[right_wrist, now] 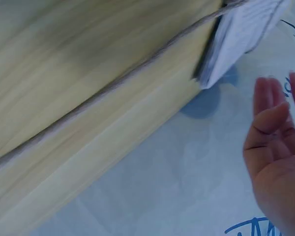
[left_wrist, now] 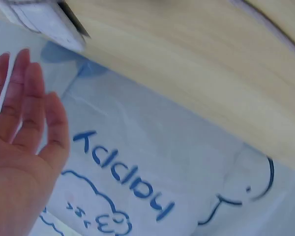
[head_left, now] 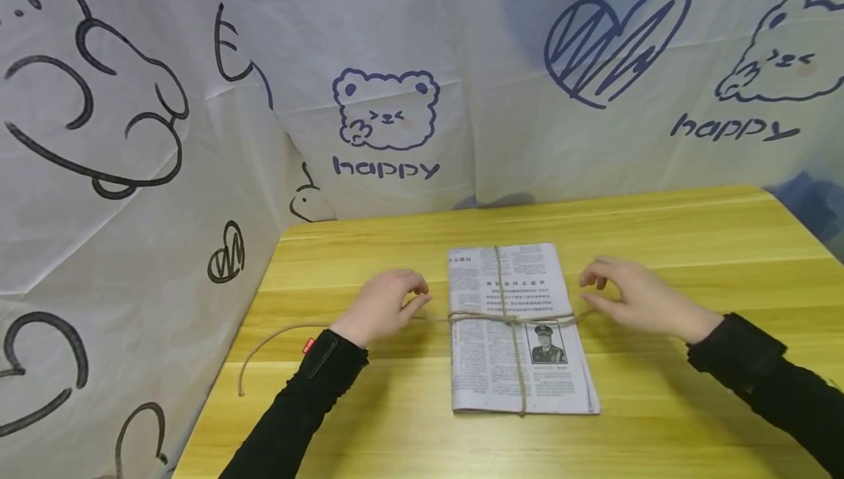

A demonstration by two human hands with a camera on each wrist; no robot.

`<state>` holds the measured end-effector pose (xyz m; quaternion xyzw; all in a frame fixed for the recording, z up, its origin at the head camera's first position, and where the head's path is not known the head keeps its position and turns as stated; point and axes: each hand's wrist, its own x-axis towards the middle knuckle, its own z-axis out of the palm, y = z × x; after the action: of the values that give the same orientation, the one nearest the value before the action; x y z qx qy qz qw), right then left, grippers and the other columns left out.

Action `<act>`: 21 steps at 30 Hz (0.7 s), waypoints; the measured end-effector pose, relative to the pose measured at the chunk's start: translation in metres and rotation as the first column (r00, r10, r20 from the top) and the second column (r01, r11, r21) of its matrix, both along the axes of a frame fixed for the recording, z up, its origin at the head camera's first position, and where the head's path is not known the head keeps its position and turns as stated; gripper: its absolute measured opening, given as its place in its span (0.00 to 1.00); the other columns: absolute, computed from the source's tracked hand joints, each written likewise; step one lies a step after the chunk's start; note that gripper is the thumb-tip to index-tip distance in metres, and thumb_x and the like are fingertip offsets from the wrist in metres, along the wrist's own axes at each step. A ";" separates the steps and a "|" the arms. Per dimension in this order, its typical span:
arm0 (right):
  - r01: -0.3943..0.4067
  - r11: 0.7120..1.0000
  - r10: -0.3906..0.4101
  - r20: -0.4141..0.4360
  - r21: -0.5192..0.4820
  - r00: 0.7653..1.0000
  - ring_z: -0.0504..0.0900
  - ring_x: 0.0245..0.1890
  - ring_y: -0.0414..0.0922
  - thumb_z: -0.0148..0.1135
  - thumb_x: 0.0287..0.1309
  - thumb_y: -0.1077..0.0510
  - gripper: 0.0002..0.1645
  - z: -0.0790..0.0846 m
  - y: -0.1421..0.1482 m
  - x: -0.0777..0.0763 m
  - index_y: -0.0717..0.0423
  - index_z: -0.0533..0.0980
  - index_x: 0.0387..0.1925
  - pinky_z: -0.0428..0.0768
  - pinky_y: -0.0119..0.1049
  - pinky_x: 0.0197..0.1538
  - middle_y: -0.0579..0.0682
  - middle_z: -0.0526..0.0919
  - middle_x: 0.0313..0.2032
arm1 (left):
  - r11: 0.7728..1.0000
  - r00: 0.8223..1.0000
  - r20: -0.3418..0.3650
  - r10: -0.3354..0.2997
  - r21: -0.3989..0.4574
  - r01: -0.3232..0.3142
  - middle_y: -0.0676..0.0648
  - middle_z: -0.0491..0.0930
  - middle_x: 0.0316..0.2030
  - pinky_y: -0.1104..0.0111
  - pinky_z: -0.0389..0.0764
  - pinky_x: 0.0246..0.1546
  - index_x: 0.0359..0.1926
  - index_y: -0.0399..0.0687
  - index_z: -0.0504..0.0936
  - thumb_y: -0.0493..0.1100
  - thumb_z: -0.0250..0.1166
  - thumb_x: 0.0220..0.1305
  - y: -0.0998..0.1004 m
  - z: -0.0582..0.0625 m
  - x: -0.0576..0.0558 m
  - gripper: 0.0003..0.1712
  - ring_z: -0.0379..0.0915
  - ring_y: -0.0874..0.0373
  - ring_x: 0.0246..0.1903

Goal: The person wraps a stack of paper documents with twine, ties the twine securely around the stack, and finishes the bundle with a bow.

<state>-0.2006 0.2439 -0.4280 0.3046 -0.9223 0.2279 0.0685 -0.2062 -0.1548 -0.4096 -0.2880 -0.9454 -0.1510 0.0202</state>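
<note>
A folded stack of newspapers (head_left: 478, 369) lies on the table, with brown twine (head_left: 519, 369) crossing it both lengthwise and sideways. The strands meet near the middle of the top sheet. To the left of the stack is my left hand (head_left: 382, 307), fingers loosely bent, apart from the paper; the left wrist view shows nothing in that hand (left_wrist: 24, 147). On the other side, my right hand (head_left: 642, 299) hovers by the twine's right end, which passes behind it. Its relaxed fingers hold nothing in the right wrist view, where the twine (right_wrist: 137, 66) runs clear of them.
A loose twine tail (head_left: 264, 338) curves over the table's left part. The wood-grain table (head_left: 659, 413) has its far edge against a white cloth (head_left: 508, 98) printed with bears and hearts. More cloth hangs along the left side.
</note>
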 end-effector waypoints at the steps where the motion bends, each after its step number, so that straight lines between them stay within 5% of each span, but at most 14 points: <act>1: -0.010 1.000 0.010 -0.034 0.014 0.999 0.79 0.37 0.40 0.71 0.58 0.61 0.08 -0.001 0.003 0.001 0.53 0.82 0.40 0.81 0.41 0.41 0.43 0.83 0.36 | 1.000 1.000 -0.014 -0.007 -0.016 0.007 0.49 0.85 0.38 0.60 0.81 0.47 0.42 0.47 0.85 0.46 0.65 0.70 -0.004 0.001 0.001 0.08 0.82 0.52 0.42; 8: -0.078 0.992 0.092 -0.136 0.102 0.986 0.83 0.34 0.39 0.76 0.52 0.61 0.12 -0.019 0.013 0.005 0.49 0.83 0.38 0.83 0.35 0.38 0.42 0.84 0.36 | 0.988 0.996 -0.061 -0.066 -0.143 0.057 0.52 0.85 0.36 0.66 0.82 0.39 0.42 0.48 0.86 0.45 0.69 0.67 -0.016 -0.015 0.006 0.07 0.81 0.60 0.34; 13: -0.072 0.988 0.094 -0.170 0.135 0.981 0.83 0.34 0.38 0.78 0.49 0.60 0.13 -0.030 0.011 0.005 0.49 0.83 0.37 0.83 0.35 0.37 0.43 0.83 0.36 | 0.979 0.986 -0.087 -0.140 -0.163 0.124 0.52 0.87 0.38 0.67 0.83 0.39 0.43 0.48 0.87 0.46 0.69 0.66 -0.008 -0.031 0.007 0.09 0.83 0.60 0.35; 21: -0.083 0.987 0.110 -0.199 0.139 0.974 0.82 0.32 0.37 0.78 0.48 0.60 0.13 -0.037 0.007 0.006 0.50 0.83 0.36 0.83 0.34 0.36 0.42 0.83 0.34 | 0.965 0.966 -0.147 -0.211 -0.187 0.182 0.55 0.85 0.33 0.70 0.82 0.36 0.38 0.52 0.85 0.47 0.70 0.66 0.003 -0.037 0.010 0.05 0.80 0.64 0.31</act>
<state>-0.1946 0.2504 -0.4648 0.3749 -0.9072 0.1377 0.1325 -0.1958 -0.1516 -0.4463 -0.3929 -0.9166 -0.0456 0.0584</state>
